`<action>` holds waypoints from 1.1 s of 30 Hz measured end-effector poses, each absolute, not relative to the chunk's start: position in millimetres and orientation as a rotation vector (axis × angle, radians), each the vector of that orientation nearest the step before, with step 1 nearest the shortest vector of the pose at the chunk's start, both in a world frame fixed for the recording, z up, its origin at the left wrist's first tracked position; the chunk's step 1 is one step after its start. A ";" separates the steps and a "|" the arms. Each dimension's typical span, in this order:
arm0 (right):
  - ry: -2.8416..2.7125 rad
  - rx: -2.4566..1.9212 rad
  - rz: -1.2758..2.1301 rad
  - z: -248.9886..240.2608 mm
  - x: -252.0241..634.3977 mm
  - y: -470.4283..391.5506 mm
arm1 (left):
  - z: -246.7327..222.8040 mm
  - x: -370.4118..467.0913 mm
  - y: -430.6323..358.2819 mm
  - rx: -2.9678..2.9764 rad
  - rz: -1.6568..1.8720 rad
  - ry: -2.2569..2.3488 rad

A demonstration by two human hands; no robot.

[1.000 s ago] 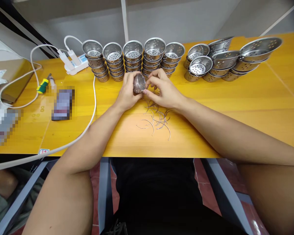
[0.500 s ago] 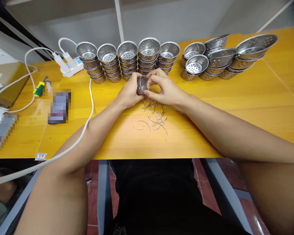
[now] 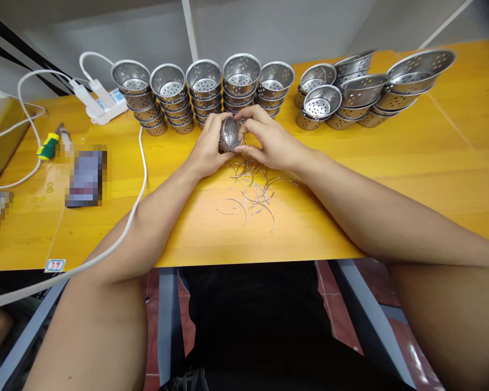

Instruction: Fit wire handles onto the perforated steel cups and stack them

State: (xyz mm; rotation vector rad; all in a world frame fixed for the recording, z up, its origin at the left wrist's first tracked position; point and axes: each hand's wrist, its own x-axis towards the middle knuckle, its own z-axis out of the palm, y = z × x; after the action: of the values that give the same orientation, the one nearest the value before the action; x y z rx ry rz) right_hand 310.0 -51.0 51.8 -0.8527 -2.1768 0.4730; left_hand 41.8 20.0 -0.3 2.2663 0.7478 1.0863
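My left hand (image 3: 209,142) is closed around the side of a small perforated metal cup (image 3: 229,136), which is tipped on its side above the table. A thin curved wire handle (image 3: 224,129) seems to arch across the cup. My right hand (image 3: 264,133) is closed at the cup's right edge, thumb and fingers pinching there; the wire's end is hidden by the fingertips. Just below both hands, several loose curved wires (image 3: 256,195) lie in a heap on the yellow table (image 3: 212,239).
Stacks of perforated cups (image 3: 168,81) stand in a row behind my hands, with tilted stacks (image 3: 364,89) at the right. On the left are a power strip (image 3: 108,108), a phone (image 3: 86,179) and a green-yellow screwdriver (image 3: 48,146). A white cable (image 3: 136,203) crosses over my left arm.
The cup has turned in my hands, so more of its perforated surface faces me. Both hands stay on it, and the whole view has shifted slightly.
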 end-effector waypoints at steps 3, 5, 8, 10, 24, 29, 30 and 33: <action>-2.169 -0.878 0.455 49.3 309.3 -49.8 | -1.3 42.2 21.8 2.286 1.098 0.727; -2.168 -0.879 0.452 48.3 309.5 -49.4 | 0.0 42.8 21.0 2.285 1.095 0.736; -2.157 -0.882 0.464 48.9 310.1 -50.3 | 3.3 43.8 19.3 2.272 1.089 0.761; -2.136 -0.889 0.483 51.1 309.7 -52.2 | 5.3 44.5 19.1 2.268 1.095 0.754; -2.249 -0.828 0.988 116.4 332.2 -72.2 | -29.0 34.5 39.9 2.173 1.147 0.802; -2.533 -1.021 0.995 134.8 351.3 -68.4 | -23.8 39.5 38.1 2.113 1.142 0.751; -2.583 -1.069 0.989 135.1 351.7 -67.9 | -20.7 40.5 36.1 2.111 1.151 0.735; -2.618 -1.227 0.937 138.0 349.3 -69.7 | -12.4 42.1 27.9 2.103 1.169 0.696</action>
State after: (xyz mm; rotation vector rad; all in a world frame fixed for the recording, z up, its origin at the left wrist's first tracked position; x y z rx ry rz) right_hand 349.3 -69.7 138.0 -1.2268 -2.6184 0.9367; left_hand 42.1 27.9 -12.4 2.1028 0.6962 1.1694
